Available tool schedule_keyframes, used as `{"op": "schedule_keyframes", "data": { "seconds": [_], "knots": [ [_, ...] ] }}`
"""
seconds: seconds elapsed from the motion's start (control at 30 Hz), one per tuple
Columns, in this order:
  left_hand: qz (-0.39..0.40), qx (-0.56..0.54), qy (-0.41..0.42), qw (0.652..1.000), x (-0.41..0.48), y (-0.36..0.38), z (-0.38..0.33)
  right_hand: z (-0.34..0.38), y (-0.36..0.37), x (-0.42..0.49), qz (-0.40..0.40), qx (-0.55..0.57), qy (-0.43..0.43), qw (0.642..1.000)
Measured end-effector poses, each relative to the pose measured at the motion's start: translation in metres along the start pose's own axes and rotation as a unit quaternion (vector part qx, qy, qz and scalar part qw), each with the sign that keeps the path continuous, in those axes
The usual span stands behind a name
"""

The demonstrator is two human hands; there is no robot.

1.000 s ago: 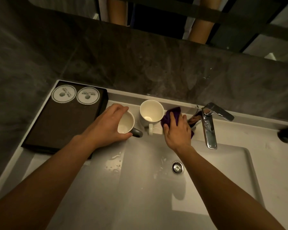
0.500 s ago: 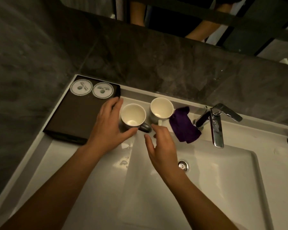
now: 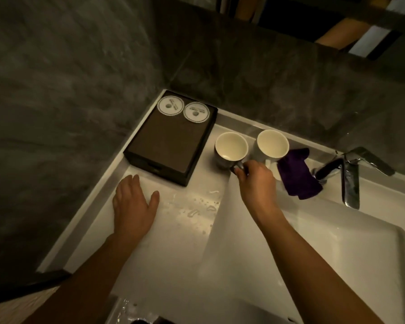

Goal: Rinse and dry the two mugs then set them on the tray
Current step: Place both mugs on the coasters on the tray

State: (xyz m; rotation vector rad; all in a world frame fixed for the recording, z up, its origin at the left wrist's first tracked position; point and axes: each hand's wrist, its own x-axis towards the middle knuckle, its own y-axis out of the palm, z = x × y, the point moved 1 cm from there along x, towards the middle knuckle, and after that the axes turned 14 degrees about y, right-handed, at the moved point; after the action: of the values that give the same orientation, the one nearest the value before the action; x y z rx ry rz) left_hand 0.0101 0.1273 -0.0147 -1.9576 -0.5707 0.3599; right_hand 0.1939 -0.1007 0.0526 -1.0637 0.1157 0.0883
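1. Right grip is clamped on the handle of the grey mug. Mug stands upright on the worktop, just up-left of the grip.
2. White mug is upright just beyond that grip, beside the grey one (touching or not: can't tell).
3. Purple cloth lies right of the grip, near the tap.
4. Tray sits left of the grip, with two round coasters at its far end.
5. Left grip is palm-down on the worktop, fingers straight, just short of the tray.
6. Water drops lie between the grips.
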Motion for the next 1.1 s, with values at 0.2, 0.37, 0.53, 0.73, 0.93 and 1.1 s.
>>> {"op": "schedule_keyframes", "data": {
  "seconds": [0.2,0.37,0.53,0.73,0.93,1.1],
  "knots": [
    [0.049,0.056,0.027,0.997,0.012,0.013,0.012,0.009,0.005,-0.007,-0.005,0.058,0.05,0.997],
    [0.045,0.073,0.029,0.996,0.011,0.016,0.013,0.01,0.001,-0.015,-0.005,0.097,0.077,0.992],
    [0.059,0.083,0.019,0.995,0.017,0.018,0.011,0.019,-0.011,-0.021,-0.013,0.108,0.062,0.992],
    [0.049,0.102,0.014,0.993,0.017,0.022,0.006,0.07,-0.035,-0.02,-0.036,0.133,0.017,0.99],
    [0.048,0.121,0.017,0.991,0.017,0.025,0.007,0.134,-0.029,0.0,-0.032,0.148,-0.045,0.987],
    [0.055,0.13,0.019,0.99,0.018,0.026,0.007,0.177,-0.004,0.025,-0.03,0.144,-0.059,0.987]
  ]
}}
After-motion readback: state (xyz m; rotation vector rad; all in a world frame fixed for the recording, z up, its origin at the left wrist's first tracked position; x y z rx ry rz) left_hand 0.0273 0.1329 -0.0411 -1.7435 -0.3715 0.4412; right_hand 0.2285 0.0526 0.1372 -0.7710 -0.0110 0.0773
